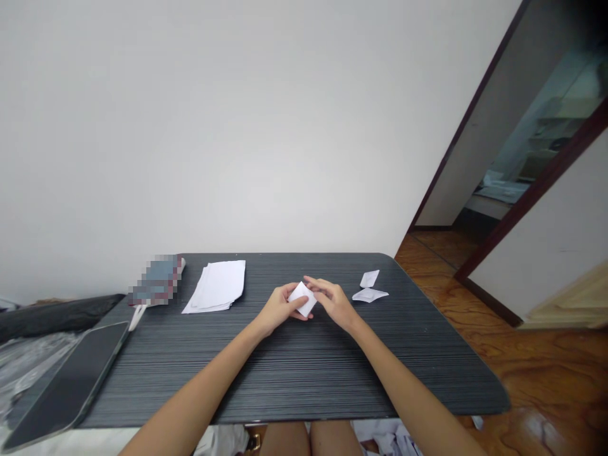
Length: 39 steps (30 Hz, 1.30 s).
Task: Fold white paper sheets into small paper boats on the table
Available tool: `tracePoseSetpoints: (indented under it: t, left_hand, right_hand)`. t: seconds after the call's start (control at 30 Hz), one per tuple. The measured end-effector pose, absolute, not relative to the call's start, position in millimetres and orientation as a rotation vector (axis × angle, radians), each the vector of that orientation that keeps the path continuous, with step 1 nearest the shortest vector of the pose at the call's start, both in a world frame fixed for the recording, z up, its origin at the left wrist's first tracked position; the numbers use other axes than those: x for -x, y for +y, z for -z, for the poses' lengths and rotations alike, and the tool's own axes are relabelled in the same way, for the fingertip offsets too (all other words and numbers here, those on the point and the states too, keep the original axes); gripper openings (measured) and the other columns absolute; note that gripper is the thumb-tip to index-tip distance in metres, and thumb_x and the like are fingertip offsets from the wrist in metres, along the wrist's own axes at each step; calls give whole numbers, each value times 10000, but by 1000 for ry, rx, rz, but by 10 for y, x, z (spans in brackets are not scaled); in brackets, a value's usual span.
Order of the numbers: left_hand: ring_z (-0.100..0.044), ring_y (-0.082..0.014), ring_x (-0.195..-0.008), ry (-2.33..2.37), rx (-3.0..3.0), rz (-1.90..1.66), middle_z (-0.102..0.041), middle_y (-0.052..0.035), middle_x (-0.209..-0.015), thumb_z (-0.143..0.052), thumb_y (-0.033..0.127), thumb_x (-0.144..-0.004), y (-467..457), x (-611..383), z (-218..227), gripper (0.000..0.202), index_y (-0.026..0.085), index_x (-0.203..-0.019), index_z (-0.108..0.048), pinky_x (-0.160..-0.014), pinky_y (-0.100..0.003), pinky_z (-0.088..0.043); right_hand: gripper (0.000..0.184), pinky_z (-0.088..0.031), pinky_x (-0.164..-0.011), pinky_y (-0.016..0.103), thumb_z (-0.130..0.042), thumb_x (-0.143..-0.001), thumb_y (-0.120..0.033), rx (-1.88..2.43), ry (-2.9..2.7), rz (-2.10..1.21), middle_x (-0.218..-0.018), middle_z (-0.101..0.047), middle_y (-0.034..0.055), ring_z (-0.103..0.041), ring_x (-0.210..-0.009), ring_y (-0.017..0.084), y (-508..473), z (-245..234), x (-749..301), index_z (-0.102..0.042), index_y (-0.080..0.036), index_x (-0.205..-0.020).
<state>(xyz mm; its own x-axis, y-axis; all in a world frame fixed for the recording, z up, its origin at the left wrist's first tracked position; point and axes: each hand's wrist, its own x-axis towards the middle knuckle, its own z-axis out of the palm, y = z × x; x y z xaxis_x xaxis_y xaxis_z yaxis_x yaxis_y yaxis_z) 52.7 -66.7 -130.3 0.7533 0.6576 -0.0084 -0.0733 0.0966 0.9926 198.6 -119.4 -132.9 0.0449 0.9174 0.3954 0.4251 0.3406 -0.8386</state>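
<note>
My left hand (280, 308) and my right hand (332, 301) meet over the middle of the dark striped table (294, 373). Between them they pinch a small folded white paper (303, 297), held just above the tabletop. The left thumb lies across the paper's lower edge. My right fingers are curled against its right side. Both forearms reach in from the near edge.
A stack of white paper sheets (217, 286) lies to the left. Two small folded paper pieces (369, 288) sit to the right. A phone (71, 380) rests at the table's left near corner, with a blurred object (156, 280) behind it. An open doorway (513, 177) is at right.
</note>
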Motion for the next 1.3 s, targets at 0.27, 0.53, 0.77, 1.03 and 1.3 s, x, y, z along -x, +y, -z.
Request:
tracePoseSetpoints:
  t: [0.27,0.53,0.77,1.03,1.3]
  left_hand:
    - [-621,-182,-584,503,-1573,-610,-617,-55,-708,-567,295,-712,-717,-560,1412,509,137,-1139,-340,-533,-297,-505]
    - [-618,-175,-546,499,-1588,-581,-611,-26,-629,-551,306,-725,-744,-576,1420,446,147,-1079,-331,-512,-281,-496]
    - [-635,-203,-668,429,-1436,-605,-620,-66,-759,-516,294,-753,-694,-573,1406,522,157,-1168,-230,-588,-324,-510]
    - [-632,-215,-720,422,-1429,-602,-632,-86,-791,-533,301,-744,-680,-537,1363,613,169,-1221,-172,-607,-327,-506]
    - [-637,-210,-698,442,-1449,-594,-636,-75,-762,-509,307,-756,-671,-504,1304,539,175,-1211,-253,-615,-321,-510]
  right_hand:
    - [316,-447,-641,281,-626,-623,-271,1152,-1181,-976,-742,-645,52,-585,-673,147,-1133,1353,-1997,-619,-132,-907]
    - [213,-440,-613,269,-669,-563,-251,1154,-1063,-996,-711,-656,60,-582,-631,142,-1131,1357,-1987,-640,-123,-730]
    - [230,-390,-526,234,-654,-579,-293,1207,-1044,-1006,-616,-632,29,-536,-550,115,-1145,1342,-2005,-650,-121,-731]
    - [225,-305,-441,209,-660,-568,-332,1249,-1125,-1052,-504,-577,-2,-441,-443,72,-1145,1331,-2068,-644,-112,-614]
    - [242,-287,-406,199,-665,-574,-345,1243,-1124,-1101,-416,-535,-15,-441,-386,66,-1148,1355,-2086,-615,-108,-570]
